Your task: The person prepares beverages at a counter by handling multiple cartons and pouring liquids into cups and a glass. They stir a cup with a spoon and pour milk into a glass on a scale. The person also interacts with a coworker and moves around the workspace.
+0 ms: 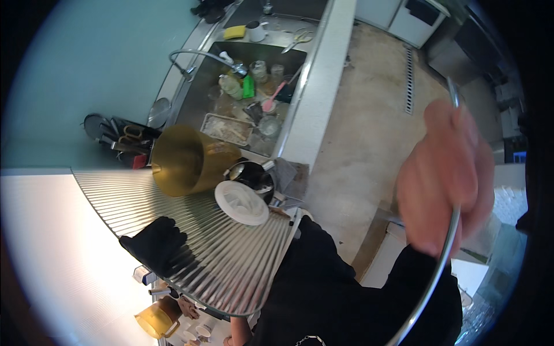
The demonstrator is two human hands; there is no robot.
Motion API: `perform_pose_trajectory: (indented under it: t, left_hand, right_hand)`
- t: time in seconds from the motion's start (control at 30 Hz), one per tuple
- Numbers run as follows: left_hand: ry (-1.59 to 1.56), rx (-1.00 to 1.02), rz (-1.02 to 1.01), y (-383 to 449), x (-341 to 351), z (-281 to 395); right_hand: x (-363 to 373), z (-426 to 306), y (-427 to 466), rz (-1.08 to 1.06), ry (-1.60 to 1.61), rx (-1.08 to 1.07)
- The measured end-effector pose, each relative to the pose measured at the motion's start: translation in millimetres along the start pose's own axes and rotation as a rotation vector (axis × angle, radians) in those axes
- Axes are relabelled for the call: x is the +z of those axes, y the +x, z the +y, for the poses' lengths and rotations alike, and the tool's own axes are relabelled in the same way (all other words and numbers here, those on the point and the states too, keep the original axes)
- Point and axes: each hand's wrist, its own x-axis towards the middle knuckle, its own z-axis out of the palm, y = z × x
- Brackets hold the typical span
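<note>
My right hand [446, 181], blurred and close to the camera, is closed around a thin curved metal rod [450, 242]. The rod rises above the fist and bends down to the bottom edge; what it belongs to cannot be made out. My left hand is out of view. Before me is a ribbed glass panel [242, 259]. At its far side stands an amber pitcher [220, 164]. Next to that are a black container [264, 186] and a white round holder with what looks like a filter inside [241, 203]. A black glove or cloth [156, 246] hangs at the panel's edge.
A steel sink [190, 101] holds glasses, a pink spatula [273, 97] and a tray [227, 129] under a curved faucet [207, 54]. Scissors [297, 41], a sponge [234, 32] and utensils [125, 136] are around it. Beyond the panel, a person's arm [240, 331] shows near a yellow pitcher [156, 318].
</note>
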Motion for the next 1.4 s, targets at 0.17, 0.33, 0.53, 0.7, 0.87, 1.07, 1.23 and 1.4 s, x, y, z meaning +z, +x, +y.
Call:
perform_pose_trajectory:
  t: [0.17, 0.33, 0.53, 0.7, 0.87, 1.07, 1.23, 1.4]
  left_hand:
    - [-0.021, -0.039, 0.106, -13.2, -10.6, -17.0]
    - [-0.085, -0.084, 0.231, -32.3, -0.1, -46.5]
    - [-0.058, -0.101, 0.315, -58.2, 44.6, -63.7]
    - [-0.272, -0.125, 0.332, -69.8, 62.5, -58.7]
    - [-0.464, -0.137, 0.346, -70.6, 56.0, -63.6]
    - [-0.65, -0.17, 0.477, -74.5, 53.6, -117.8]
    - [-0.643, -0.153, 0.601, -58.3, 39.9, -170.6]
    - [-0.548, -0.131, 0.556, -29.8, 24.7, -211.7]
  right_hand:
    - [-132.4, 103.2, 33.7, 0.737, -0.466, -0.268]
    - [-305.7, 290.6, 117.4, 0.779, -1.42, 0.066]
    - [-482.9, 437.4, 145.5, 0.457, -1.801, 0.357]
    - [-577.9, 453.7, 170.9, 0.074, -1.769, 0.464]
    - [-528.4, 369.2, 163.9, 0.332, -1.653, 0.204]
    - [-426.1, 260.6, -6.4, 1.286, -1.145, -0.273]
    - [-323.6, 309.5, -206.3, 1.45, -0.73, 0.723]
    - [-148.0, 395.6, -248.1, 0.249, -0.656, 1.277]
